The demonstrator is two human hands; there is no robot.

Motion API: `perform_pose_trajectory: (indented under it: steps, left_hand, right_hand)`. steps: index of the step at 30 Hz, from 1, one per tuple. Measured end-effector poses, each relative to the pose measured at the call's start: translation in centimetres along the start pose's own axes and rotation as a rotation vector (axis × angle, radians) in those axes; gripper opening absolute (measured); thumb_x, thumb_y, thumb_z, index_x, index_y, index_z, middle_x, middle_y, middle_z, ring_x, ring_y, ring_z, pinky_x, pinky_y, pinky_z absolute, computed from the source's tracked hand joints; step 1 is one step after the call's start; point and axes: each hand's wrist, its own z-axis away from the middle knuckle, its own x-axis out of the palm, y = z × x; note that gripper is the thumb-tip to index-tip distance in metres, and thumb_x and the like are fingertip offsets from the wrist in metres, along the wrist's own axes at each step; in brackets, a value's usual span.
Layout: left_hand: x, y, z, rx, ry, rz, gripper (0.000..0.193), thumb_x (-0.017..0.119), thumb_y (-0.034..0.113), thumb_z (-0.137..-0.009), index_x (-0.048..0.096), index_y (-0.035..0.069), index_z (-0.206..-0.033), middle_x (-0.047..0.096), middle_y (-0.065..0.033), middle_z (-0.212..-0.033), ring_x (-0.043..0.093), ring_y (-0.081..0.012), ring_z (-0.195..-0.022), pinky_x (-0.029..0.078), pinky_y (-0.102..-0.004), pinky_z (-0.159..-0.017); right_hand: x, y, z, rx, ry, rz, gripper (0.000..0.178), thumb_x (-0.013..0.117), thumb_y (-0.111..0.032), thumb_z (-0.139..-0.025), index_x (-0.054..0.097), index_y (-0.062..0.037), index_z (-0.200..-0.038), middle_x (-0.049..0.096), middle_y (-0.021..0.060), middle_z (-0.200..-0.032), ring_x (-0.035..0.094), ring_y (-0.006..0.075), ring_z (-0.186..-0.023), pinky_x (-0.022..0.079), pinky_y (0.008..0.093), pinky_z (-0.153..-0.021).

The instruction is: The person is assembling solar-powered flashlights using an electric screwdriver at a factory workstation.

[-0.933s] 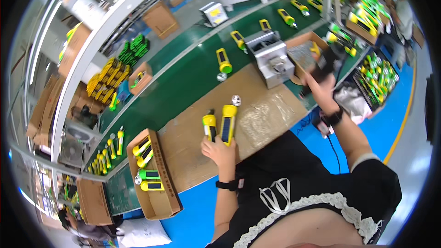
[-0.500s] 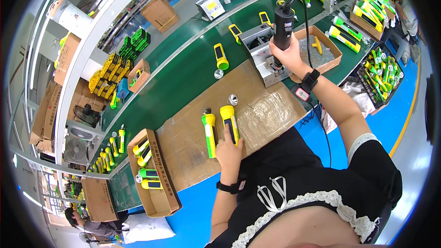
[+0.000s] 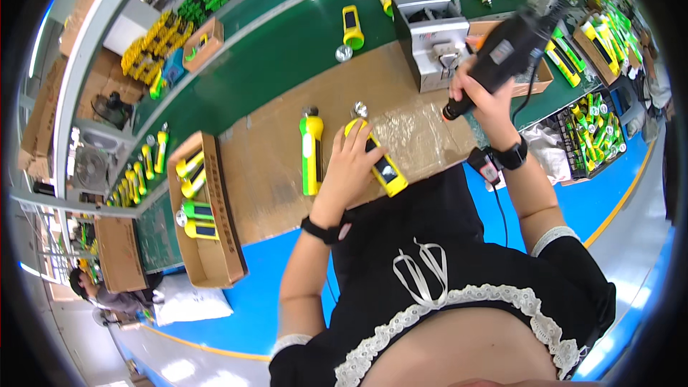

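Note:
In my right hand (image 3: 487, 100) is a black electric screwdriver (image 3: 505, 50). It is tilted, its bit end pointing down and left above the cardboard sheet (image 3: 272, 172). My left hand (image 3: 351, 168) grips the head end of a yellow flashlight (image 3: 393, 178) with a dark panel, lying slanted on the sheet. A round silvery lamp part (image 3: 360, 110) lies just beyond that flashlight's head. To the left of my left hand, a green and yellow flashlight (image 3: 310, 154) lies by itself, a small dark and silvery part at its far end.
A grey metal device (image 3: 438, 50) stands beyond my right hand. At left is a cardboard box (image 3: 228, 236) holding several flashlights. More flashlights line the green bench (image 3: 287, 50), and a black crate (image 3: 573, 147) of them is at right. The screwdriver's cord hangs beside my right hand.
My right hand has drawn the screwdriver away from the grey device, toward me, and tilted it. My left hand has gone from a pointing finger to a grip on the yellow flashlight, which has turned.

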Motion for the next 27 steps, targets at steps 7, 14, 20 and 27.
perform_pose_trajectory:
  steps: [7,14,20,27]
  left_hand:
    - [5.7,4.0,-2.1,-0.236,0.025,0.097,0.054,0.073,0.039,-0.064,0.055,0.003,-0.1,0.055,-0.0102,-0.092,0.054,-0.0279,-0.092,0.042,-0.0395,-0.083]
    - [6.7,5.4,-2.3,-0.326,0.187,-0.034,0.055,0.074,0.044,-0.063,0.056,0.005,-0.096,0.052,-0.0089,-0.082,0.051,-0.025,-0.081,0.041,-0.0356,-0.072]
    - [7.1,5.3,-2.2,-0.328,0.228,-0.009,0.053,0.074,0.044,-0.062,0.056,0.006,-0.094,0.052,-0.0086,-0.082,0.051,-0.0251,-0.081,0.04,-0.0359,-0.073]
    - [7.1,5.3,-2.2,-0.339,0.222,0.01,0.054,0.074,0.045,-0.061,0.056,0.006,-0.093,0.052,-0.0087,-0.083,0.051,-0.0253,-0.081,0.04,-0.0361,-0.073]
  right_hand:
    - [1.0,-0.7,5.0,-0.12,-0.042,0.002,0.057,0.056,0.006,-0.081,0.028,0.0024,-0.131,0.052,0.0091,-0.075,0.055,0.0173,-0.062,0.048,0.0311,-0.061]
    - [0.7,0.4,5.7,-0.13,0.009,0.131,0.059,0.057,-0.008,-0.085,0.023,-0.0008,-0.132,0.05,0.0105,-0.078,0.053,0.0185,-0.062,0.048,0.0355,-0.06]
    - [0.6,1.3,6.1,-0.083,-0.051,0.107,0.062,0.059,-0.008,-0.084,0.023,-0.0027,-0.133,0.049,0.01,-0.079,0.054,0.0189,-0.062,0.048,0.0364,-0.061]
    - [0.3,3.4,6.9,-0.019,-0.065,0.089,0.052,0.056,0.005,-0.082,0.028,-0.0013,-0.126,0.052,0.0095,-0.077,0.054,0.0172,-0.063,0.049,0.0333,-0.064]
